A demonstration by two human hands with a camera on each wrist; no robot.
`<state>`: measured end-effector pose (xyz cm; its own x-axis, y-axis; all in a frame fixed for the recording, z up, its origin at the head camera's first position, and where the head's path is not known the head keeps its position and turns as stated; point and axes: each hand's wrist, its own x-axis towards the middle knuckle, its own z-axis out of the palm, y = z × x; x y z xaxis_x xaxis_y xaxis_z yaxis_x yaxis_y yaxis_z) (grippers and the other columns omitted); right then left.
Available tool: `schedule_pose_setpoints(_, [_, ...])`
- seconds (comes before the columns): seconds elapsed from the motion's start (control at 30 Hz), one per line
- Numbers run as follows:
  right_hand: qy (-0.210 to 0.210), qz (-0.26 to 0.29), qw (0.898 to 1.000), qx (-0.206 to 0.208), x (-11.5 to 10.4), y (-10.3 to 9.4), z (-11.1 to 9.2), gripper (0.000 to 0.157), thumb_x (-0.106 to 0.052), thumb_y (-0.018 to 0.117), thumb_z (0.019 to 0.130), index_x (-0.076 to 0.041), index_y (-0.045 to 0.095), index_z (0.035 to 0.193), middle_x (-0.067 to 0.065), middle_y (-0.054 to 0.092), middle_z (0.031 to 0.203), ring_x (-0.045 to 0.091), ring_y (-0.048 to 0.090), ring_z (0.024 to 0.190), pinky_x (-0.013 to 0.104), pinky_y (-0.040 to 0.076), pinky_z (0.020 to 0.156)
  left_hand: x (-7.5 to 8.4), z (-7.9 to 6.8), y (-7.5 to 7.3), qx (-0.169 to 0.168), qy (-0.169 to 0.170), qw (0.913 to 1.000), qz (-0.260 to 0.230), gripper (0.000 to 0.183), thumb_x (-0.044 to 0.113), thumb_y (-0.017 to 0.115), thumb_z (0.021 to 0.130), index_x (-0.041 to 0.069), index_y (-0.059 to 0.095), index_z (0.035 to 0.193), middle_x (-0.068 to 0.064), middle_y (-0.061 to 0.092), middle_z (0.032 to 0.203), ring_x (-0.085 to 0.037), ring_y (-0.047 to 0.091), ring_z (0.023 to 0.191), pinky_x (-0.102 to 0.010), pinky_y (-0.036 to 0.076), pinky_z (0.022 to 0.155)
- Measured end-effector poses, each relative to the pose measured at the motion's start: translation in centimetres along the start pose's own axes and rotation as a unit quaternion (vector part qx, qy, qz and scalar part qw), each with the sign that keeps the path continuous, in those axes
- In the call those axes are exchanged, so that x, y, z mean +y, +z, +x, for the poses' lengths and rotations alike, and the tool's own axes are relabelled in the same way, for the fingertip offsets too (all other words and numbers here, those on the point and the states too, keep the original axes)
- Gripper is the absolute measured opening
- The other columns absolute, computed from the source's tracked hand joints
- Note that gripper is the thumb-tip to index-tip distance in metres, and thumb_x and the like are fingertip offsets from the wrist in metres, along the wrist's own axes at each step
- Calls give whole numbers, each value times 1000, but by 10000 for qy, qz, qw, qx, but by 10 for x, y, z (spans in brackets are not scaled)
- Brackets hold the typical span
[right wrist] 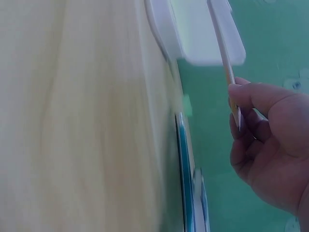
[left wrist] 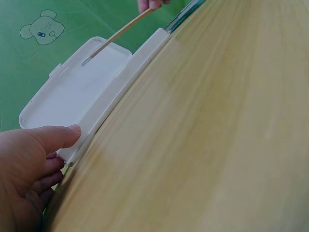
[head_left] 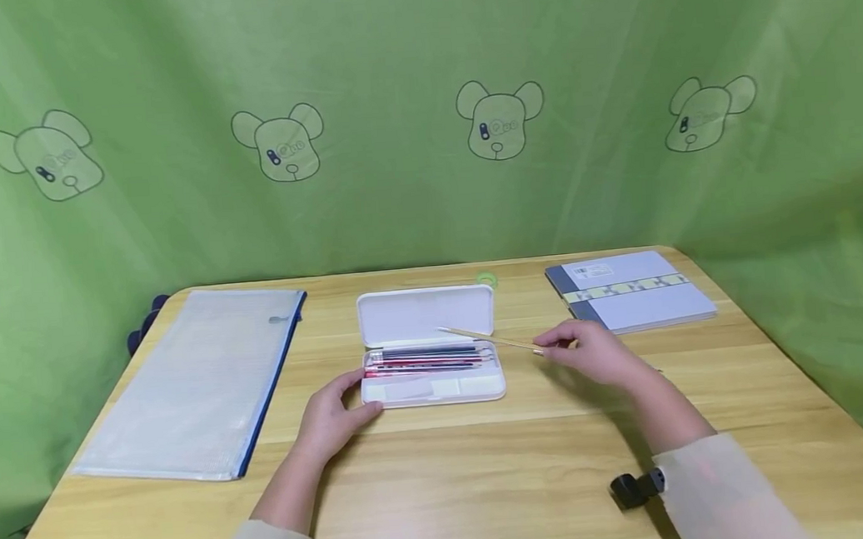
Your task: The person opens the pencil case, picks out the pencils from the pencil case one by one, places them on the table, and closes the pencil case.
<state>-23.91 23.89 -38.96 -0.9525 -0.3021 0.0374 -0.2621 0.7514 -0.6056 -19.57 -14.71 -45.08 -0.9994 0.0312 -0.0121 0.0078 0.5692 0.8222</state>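
A white pencil case (head_left: 477,388) lies with its lid raised at the middle of the table. Several dark and red pencils (head_left: 426,359) lie in its rear part. My left hand (head_left: 328,420) holds the case by its left end, thumb (left wrist: 60,137) on the near corner and fingers round the side. Between thumb and fingertips, my right hand (head_left: 595,353) pinches a slim wood-coloured pencil (head_left: 498,342) near its sharpened end. The pencil's other, pale end points left and overlaps the lid (left wrist: 72,92) in the head and left wrist views.
To the left lies a translucent zip folder (head_left: 184,387) with a blue edge. A grey-lilac notebook (head_left: 640,309) with a patterned band lies at the back right. A small green ring (head_left: 486,280) sits behind the case. A green curtain (head_left: 397,213) hangs behind the table.
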Motion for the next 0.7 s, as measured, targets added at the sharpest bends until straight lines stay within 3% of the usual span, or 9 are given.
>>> schedule_pose_setpoints(0.5, [644,-206,9976,138,49,-27,-54,28,-15,65,92,-2,69,117,11,67,98,11,52,76,24,47,64,0,-1,-1,-35,-59,10000,-2,60,25,74,86,6,53,139,-16,53,144,-37,42,140,-52,34,118])
schedule_pose_setpoints(0.7, [691,-511,9962,155,65,-33,-70,27,-15,66,91,-1,70,114,21,69,110,28,64,92,37,55,76,-1,0,0,-65,-32,10000,-30,60,25,74,87,6,53,139,-16,53,144,-37,42,140,-52,34,118])
